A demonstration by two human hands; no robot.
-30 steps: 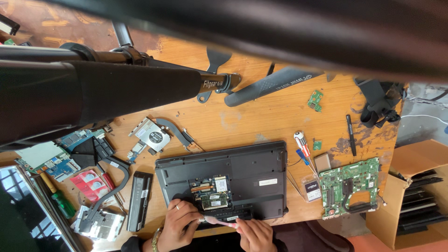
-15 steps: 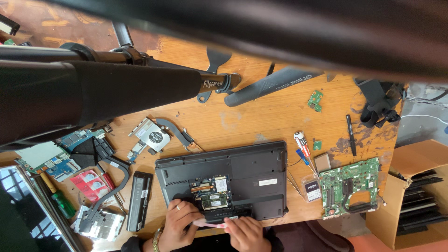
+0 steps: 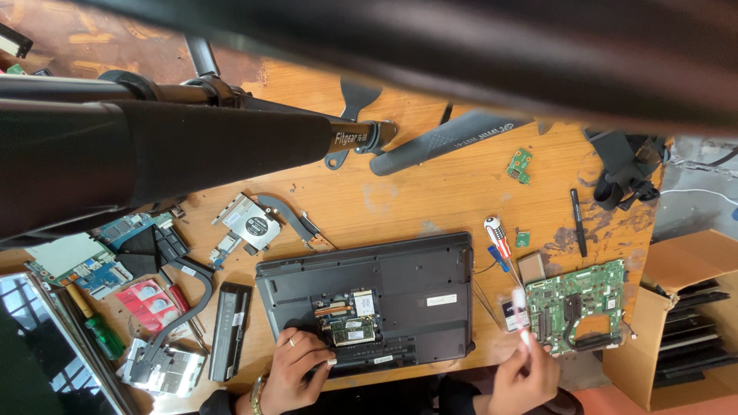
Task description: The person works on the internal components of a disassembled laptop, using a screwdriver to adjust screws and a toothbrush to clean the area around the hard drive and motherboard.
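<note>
Laptop (image 3: 384,300), turned bottom-up with its memory bay uncovered, is lying on the wooden worktop (image 3: 400,192) in front of the person. Left hand (image 3: 296,369) is resting on its near edge, fingers curled and pressing beside the open bay. Right hand (image 3: 526,373) is pinching a thin white-tipped tool (image 3: 520,311), lifting it clear beside a green circuit board (image 3: 584,303).
</note>
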